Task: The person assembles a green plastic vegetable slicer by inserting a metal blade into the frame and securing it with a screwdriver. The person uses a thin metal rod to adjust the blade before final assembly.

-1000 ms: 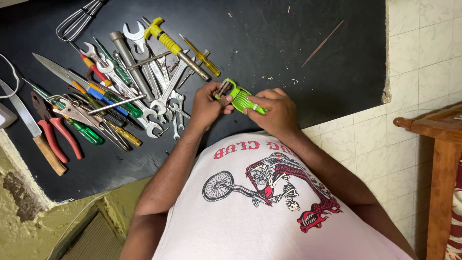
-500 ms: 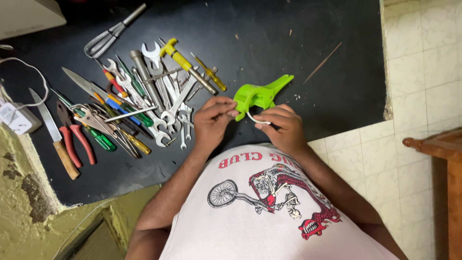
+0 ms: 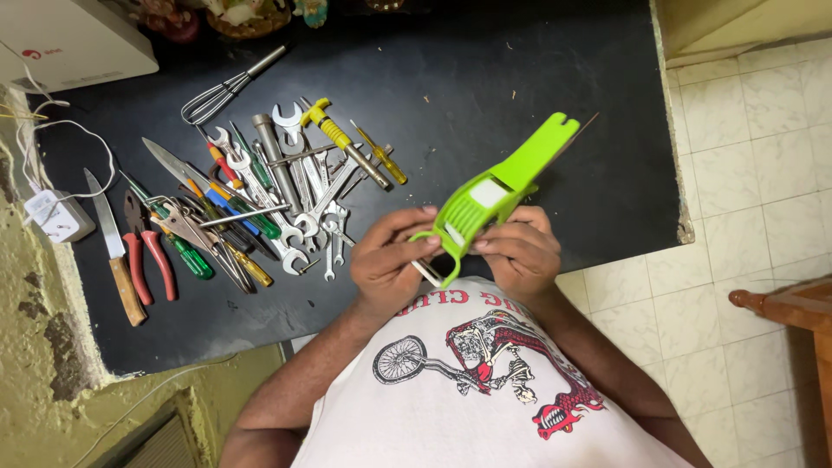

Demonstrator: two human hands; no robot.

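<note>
1. The left hand (image 3: pixel 392 260) is curled around the lower looped end of a bright green plastic slicer-shaped tool (image 3: pixel 496 192), fingers closed on it.
2. The right hand (image 3: pixel 518 251) pinches the same tool's lower part from the other side, fingers bent and closed on it.
3. The tool is held up above the black counter (image 3: pixel 485 78), tilted, its notched end pointing up and away from the hands.
4. To the left of the tool, a heap of steel spanners and screwdrivers (image 3: pixel 277 199) lies on the counter.
5. Farther left of the tool lie red-handled pliers (image 3: pixel 143 247) and a wooden-handled knife (image 3: pixel 114 251).
</note>
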